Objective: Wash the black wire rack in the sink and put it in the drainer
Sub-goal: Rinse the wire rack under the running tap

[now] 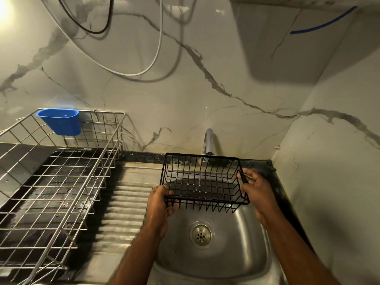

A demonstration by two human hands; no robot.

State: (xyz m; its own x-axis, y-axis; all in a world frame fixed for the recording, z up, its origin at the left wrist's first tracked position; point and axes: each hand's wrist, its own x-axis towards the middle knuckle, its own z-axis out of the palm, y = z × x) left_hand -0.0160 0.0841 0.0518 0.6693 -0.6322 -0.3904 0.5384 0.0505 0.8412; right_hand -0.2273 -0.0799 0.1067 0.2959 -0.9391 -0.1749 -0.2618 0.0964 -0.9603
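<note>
Black wire rack (202, 182) held over sink (236, 243), under tap (208, 141), long axis left-right. Left hand (159, 204) grips left end, right hand (256, 192) grips right end. Drainer (61, 182) lies leftward; left hand nearer.

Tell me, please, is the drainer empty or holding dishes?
Empty of dishes: only bare wire shows in the drainer; a blue cup hangs on its rim.

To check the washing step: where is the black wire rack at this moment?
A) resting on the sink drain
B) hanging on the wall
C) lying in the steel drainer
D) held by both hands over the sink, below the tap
D: the left hand and right hand grip the black wire rack by its ends above the sink, under the tap.
</note>
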